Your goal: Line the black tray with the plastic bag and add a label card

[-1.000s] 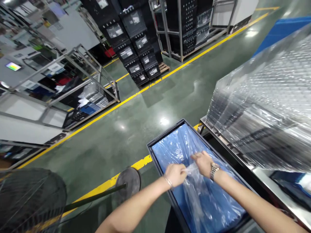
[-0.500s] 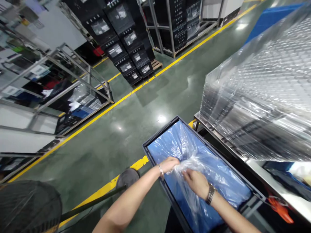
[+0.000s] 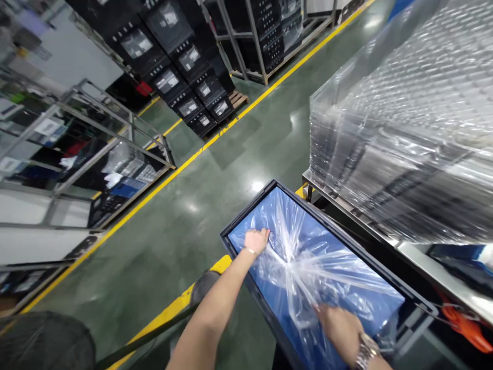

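Note:
A black plastic crate [image 3: 248, 207] lies below me, lined with a blue sheet [image 3: 246, 213]. Clear plastic film [image 3: 300, 267] is spread over the blue, with taut creases running between my hands. My left hand [image 3: 257, 241], with a bracelet on its wrist, holds the film at the crate's far left side. My right hand [image 3: 337, 329], wearing a metal wristwatch, grips the film near the crate's lower right. The crate's near end is out of view.
A tall stack wrapped in clear film [image 3: 400, 133] stands on a steel table [image 3: 435, 254] to the right. A floor fan [image 3: 42, 344] sits at lower left. Metal racks [image 3: 111, 133] and stacked black crates [image 3: 177, 67] line yellow-marked green flooring [image 3: 192, 241].
My hands have moved apart, the left toward the far side of the crate and the right toward the near right. The film has spread out from its bunch and now lies stretched.

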Demonstrator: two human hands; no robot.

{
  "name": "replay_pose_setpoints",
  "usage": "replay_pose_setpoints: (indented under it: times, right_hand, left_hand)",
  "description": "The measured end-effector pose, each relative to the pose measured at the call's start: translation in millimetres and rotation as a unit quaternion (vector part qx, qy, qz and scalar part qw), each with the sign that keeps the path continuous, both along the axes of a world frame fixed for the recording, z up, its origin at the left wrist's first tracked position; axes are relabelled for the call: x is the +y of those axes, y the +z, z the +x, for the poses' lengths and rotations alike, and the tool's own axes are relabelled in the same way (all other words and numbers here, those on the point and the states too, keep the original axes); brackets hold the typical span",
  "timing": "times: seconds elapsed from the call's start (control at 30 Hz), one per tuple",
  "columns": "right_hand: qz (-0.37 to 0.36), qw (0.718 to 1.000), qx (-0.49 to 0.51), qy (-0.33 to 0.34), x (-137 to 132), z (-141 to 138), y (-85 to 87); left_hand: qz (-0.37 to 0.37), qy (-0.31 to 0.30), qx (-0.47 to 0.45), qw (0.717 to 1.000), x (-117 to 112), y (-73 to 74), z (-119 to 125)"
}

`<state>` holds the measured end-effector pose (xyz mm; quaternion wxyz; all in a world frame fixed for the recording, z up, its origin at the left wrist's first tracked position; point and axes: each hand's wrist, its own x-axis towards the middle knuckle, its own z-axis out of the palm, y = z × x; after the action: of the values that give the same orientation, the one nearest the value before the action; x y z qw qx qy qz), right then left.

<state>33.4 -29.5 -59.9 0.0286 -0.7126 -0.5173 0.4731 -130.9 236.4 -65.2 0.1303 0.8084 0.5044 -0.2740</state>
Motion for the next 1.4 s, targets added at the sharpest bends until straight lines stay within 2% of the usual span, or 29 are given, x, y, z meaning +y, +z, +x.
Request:
replay_pose_setpoints:
  times: [0.03, 0.1, 0.17, 0.23, 0.27, 0.33, 0.4, 0.47, 0.57, 0.6, 0.63, 0.7, 0.77, 0.83, 0.9, 0.97, 1.03, 1.13, 1.23, 1.33, 1.4]
  right_hand:
    - [0.024, 0.999, 0.018, 0.013, 11, 5, 10.9]
    - [0.119, 0.989, 0.084, 0.027, 40, 16, 31.0]
    - [0.203, 0.959, 0.198, -0.001, 71, 24, 40.7]
    - [0.221, 0.931, 0.288, -0.036, 96, 21, 36.6]
    - [0.216, 0.927, 0.304, -0.047, 105, 15, 30.4]
    - [0.216, 0.935, 0.274, -0.062, 115, -2, 14.2]
    - [0.219, 0.947, 0.22, -0.079, 116, -22, -1.6]
    - [0.219, 0.951, 0.189, -0.109, 113, -38, -13.1]
    - [0.227, 0.948, 0.182, -0.131, 106, -44, -20.9]
    - [0.232, 0.945, 0.192, -0.131, 104, -42, -21.5]
    - [0.238, 0.94, 0.206, -0.129, 102, -39, -21.8]
    - [0.249, 0.929, 0.244, -0.124, 99, -30, -22.9]
    - [0.248, 0.915, 0.289, -0.132, 98, -21, -27.7]
    - [0.232, 0.9, 0.331, -0.161, 100, -14, -38.1]
    - [0.205, 0.888, 0.355, -0.209, 105, -12, -52.7]
    - [0.172, 0.883, 0.349, -0.261, 113, -13, -66.5]
    - [0.145, 0.887, 0.318, -0.302, 118, -17, -73.1]
    - [0.153, 0.9, 0.275, -0.302, 117, -22, -61.5]
    - [0.217, 0.916, 0.229, -0.246, 105, -23, -33.2]
    - [0.257, 0.934, 0.162, -0.188, 96, -20, -9.9]
    - [0.26, 0.943, 0.122, -0.168, 95, -19, -3.3]
  left_hand:
    - [0.009, -0.012, 0.012, 1.0, -2, 11.4, 0]
    - [0.006, -0.029, 0.039, 0.999, -6, 40.1, -2]
    - [-0.065, -0.043, 0.059, 0.995, -11, 69.7, -5]
    - [-0.171, -0.065, 0.037, 0.982, -18, 92.9, -6]
    - [-0.212, -0.079, -0.002, 0.974, -22, 100.8, -5]
    - [-0.243, -0.094, -0.111, 0.959, -32, 109.7, 4]
    - [-0.258, -0.074, -0.194, 0.944, -44, 112.1, 18]
    - [-0.256, -0.012, -0.233, 0.938, -52, 111.1, 33]
    - [-0.195, 0.09, -0.316, 0.924, -56, 101.8, 46]
    - [-0.184, 0.096, -0.333, 0.92, -55, 95.3, 46]
    - [-0.187, 0.078, -0.332, 0.921, -55, 87.0, 45]
    - [-0.202, -0.006, -0.29, 0.935, -56, 66.7, 38]
    - [-0.175, -0.043, -0.259, 0.949, -62, 45.9, 28]
    - [-0.144, 0.006, -0.289, 0.947, -70, 29.7, 20]
    - [-0.148, 0.067, -0.329, 0.93, -78, 19.9, 15]
    - [-0.164, 0.094, -0.333, 0.924, -83, 14.4, 12]
    - [-0.168, 0.104, -0.315, 0.928, -83, 10.3, 12]
    - [-0.17, 0.125, -0.295, 0.932, -77, 3.9, 14]
    - [-0.172, 0.11, -0.263, 0.943, -71, 2.2, 20]
    - [-0.167, 0.047, -0.237, 0.956, -70, 11.7, 28]
    - [-0.173, -0.022, -0.216, 0.961, -72, 22.1, 33]
